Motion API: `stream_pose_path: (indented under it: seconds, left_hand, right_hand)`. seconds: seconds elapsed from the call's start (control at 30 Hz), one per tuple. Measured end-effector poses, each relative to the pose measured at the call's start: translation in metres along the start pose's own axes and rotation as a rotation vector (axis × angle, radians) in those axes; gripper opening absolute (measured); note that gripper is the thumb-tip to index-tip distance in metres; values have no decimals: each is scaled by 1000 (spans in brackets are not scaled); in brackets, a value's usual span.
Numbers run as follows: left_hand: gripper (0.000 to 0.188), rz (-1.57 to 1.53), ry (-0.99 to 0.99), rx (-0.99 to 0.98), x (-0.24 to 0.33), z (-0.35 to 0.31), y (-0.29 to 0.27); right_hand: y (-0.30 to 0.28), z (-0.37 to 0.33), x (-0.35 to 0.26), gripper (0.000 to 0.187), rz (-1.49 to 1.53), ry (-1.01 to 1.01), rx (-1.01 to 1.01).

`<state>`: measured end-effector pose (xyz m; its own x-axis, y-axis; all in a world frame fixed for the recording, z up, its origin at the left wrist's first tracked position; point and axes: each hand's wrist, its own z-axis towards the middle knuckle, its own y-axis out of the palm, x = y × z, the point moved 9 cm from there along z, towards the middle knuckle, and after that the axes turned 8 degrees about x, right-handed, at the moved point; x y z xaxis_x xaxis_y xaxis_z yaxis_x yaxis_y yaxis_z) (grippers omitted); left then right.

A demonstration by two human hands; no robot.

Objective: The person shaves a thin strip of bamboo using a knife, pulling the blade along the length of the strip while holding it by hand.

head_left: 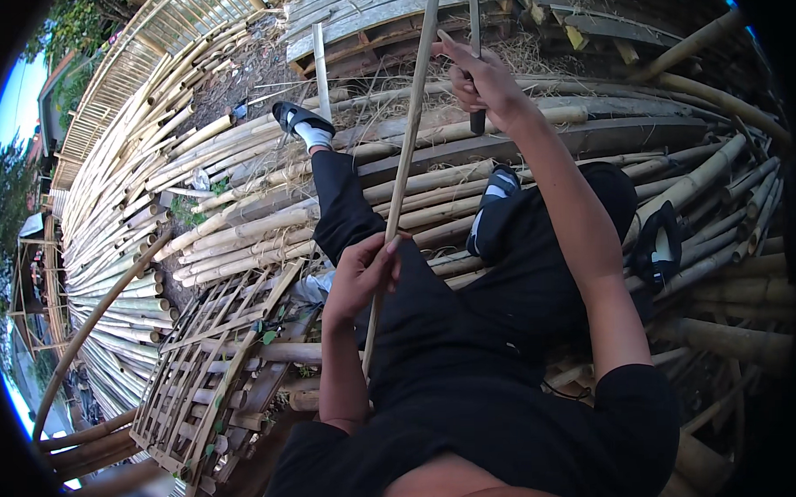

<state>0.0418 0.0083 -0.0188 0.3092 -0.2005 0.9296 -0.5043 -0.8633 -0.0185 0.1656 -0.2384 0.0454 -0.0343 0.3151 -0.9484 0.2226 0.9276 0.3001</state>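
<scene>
Seated on a heap of bamboo poles, legs in black trousers stretched forward — a long thin bamboo strip runs from the lap up past the top edge of view. Left hand is wrapped around the strip's lower part, above the left thigh; right hand, arm extended, is clenched on the dark handle of a knife whose blade points upward, just beside the strip's upper stretch. A woven bamboo lattice panel lies at lower left.
</scene>
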Motion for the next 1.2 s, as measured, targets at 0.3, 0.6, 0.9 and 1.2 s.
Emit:
stream_pose_path:
  seconds: [0.3,0.6,0.9,1.2]
  left_hand:
    - [27,-164,257,312,52,60,-24]
    - [31,-196,142,202,34,53,-6]
    - [24,296,149,316,-3,15,-47]
    - [22,983,511,706,122,-9,-72]
  right_hand:
    - [61,-29,36,37,-164,152,-151]
    - [36,-14,43,28,-182,78,147]
    - [-3,-4,17,32,-558,-46,319]
    - [38,-24,-28,37,-949,-793,94]
